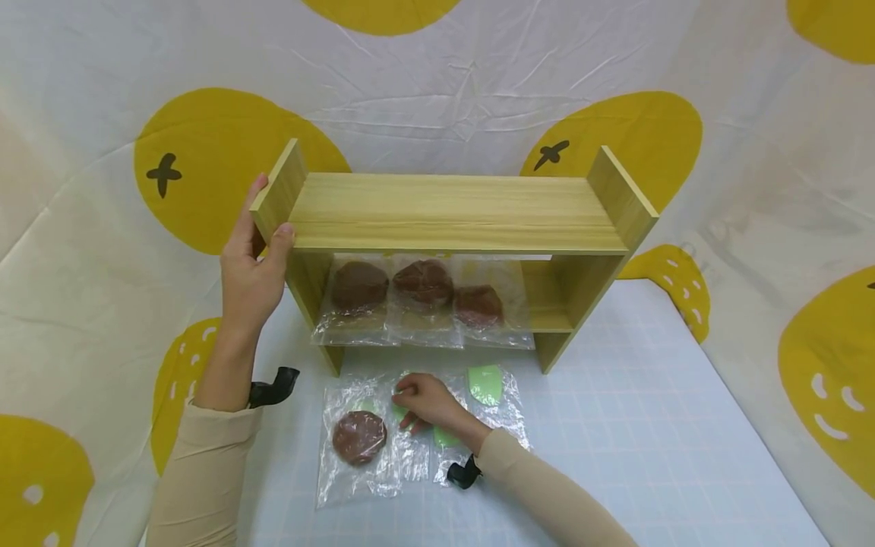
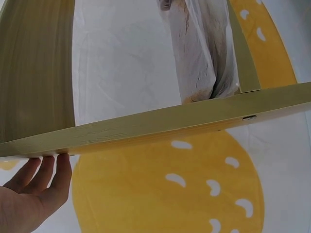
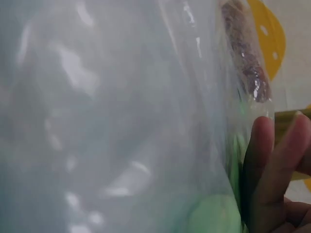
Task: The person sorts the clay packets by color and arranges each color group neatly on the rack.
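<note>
Left hand [image 1: 253,285] gripping the shelf [image 1: 451,209] at one side; right hand [image 1: 436,404] over plastic bags [image 1: 358,441] in front, fingers bent, any pinch uncertain. Lifting one edge first should avoid dragging neighbouring bags.

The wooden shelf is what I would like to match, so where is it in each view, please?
Head: wooden shelf, centre, its upper left end gripped by the left hand.
Left wrist: its side panel crosses the middle, a board rising at left.
Right wrist: only a sliver at the right edge, partly behind fingers.
Shared landmark: the yellow-patterned cloth.
</note>
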### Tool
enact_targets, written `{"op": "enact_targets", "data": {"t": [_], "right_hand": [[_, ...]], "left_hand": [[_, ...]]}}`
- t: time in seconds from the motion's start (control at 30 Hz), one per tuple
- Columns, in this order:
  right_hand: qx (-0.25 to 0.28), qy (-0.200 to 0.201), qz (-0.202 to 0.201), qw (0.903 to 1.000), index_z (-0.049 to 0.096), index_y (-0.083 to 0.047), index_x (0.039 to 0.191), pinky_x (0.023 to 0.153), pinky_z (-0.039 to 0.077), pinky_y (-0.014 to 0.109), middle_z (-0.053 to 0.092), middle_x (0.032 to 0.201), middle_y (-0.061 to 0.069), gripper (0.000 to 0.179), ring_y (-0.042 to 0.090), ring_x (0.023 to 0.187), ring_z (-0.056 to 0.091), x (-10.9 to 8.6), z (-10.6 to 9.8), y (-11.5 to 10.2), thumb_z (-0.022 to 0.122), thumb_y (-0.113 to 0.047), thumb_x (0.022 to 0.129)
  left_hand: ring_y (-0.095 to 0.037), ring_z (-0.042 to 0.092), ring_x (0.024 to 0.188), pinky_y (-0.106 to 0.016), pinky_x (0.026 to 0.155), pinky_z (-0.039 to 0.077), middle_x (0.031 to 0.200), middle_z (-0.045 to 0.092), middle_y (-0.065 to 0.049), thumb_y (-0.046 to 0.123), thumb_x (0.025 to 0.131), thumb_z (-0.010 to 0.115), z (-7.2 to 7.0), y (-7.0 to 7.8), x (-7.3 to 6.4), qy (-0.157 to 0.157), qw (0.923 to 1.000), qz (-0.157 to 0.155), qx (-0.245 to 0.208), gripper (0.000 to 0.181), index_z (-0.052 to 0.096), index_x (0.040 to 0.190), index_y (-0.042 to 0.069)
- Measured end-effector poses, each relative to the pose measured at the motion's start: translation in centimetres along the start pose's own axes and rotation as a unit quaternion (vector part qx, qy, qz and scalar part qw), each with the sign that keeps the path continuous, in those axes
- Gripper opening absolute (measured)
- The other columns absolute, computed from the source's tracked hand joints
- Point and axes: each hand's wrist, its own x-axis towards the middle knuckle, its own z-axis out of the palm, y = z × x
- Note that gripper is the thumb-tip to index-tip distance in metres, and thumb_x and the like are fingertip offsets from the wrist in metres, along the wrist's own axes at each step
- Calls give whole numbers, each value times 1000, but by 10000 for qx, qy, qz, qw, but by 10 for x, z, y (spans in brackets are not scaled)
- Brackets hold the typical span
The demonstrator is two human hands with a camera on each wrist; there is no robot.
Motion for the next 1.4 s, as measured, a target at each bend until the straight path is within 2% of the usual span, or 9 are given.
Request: {"op": "enact_targets", "data": {"t": [0.23, 0.47, 0.6, 0.7, 0.77, 0.87, 1.03, 1.2, 1.4], "right_hand": [[-869, 80, -164, 9960, 66, -1, 100, 42, 51, 35, 68, 77, 5, 13, 20, 49, 65, 4, 4, -4, 68, -12, 94], [-968, 147, -218, 9950, 67, -9, 96, 39, 45, 29, 66, 74, 4, 6, 16, 49, 58, 2, 4, -4, 67, -15, 95], [-525, 109, -315, 9981, 65, -7, 99, 50, 53, 32, 65, 78, 8, 8, 19, 57, 60, -2, 5, -6, 65, -15, 96], [13, 39, -273, 9996, 61, -3, 103, 63, 57, 37, 63, 90, 10, 11, 23, 69, 64, -5, 6, -7, 59, -13, 99], [369, 26, -174, 9992, 58, -2, 105, 66, 57, 38, 60, 97, 11, 13, 25, 74, 64, -6, 7, -6, 55, -14, 100], [905, 64, 88, 9958, 53, -3, 107, 64, 55, 34, 56, 99, 11, 14, 23, 76, 61, -7, 7, -5, 50, -16, 102], [1640, 253, 600, 9843, 49, -3, 113, 56, 51, 29, 50, 101, 14, 20, 22, 76, 55, -9, 7, -3, 46, -20, 103], [1914, 469, 778, 9773, 47, -4, 116, 53, 50, 27, 48, 101, 13, 21, 20, 72, 54, -10, 4, -1, 43, -21, 103], [1897, 719, 822, 9758, 43, -4, 120, 48, 47, 27, 42, 91, 8, 25, 17, 65, 46, -13, -6, 2, 42, -23, 104]], "left_hand": [[-24, 53, 117, -28, 92, 46, 147, 50, -5, 11, 99, 59, 0, 1, 0, -2, 10000, -7, 45, 58, 43, 154, 23], [-23, 53, 115, -28, 91, 46, 147, 50, -5, 10, 100, 59, 0, 1, -1, -7, 10000, -19, 49, 58, 43, 154, 23], [-23, 53, 116, -28, 92, 45, 147, 50, -6, 10, 100, 59, 0, 2, -1, -9, 10000, -6, 53, 58, 43, 154, 21], [-23, 52, 116, -28, 93, 45, 147, 50, -6, 10, 100, 59, 0, 2, -1, -5, 10000, -13, 64, 58, 42, 154, 20], [-23, 52, 117, -29, 93, 45, 147, 50, -5, 10, 100, 58, 1, 3, -1, -3, 10000, -23, 67, 58, 42, 154, 20], [-23, 52, 116, -29, 93, 45, 147, 50, -5, 11, 100, 58, 1, 3, -1, 1, 10000, -33, 51, 57, 43, 154, 21], [-23, 53, 115, -28, 91, 45, 148, 50, -5, 10, 100, 58, 1, 3, -1, 12, 10000, -19, -3, 57, 44, 154, 22], [-24, 52, 115, -28, 92, 45, 148, 49, -5, 9, 100, 57, 2, 6, -1, -11, 10000, -20, -16, 57, 44, 154, 21], [-24, 52, 115, -28, 92, 45, 148, 50, -5, 10, 100, 57, 2, 14, -3, -26, 10000, -26, -13, 57, 43, 154, 19]]}}
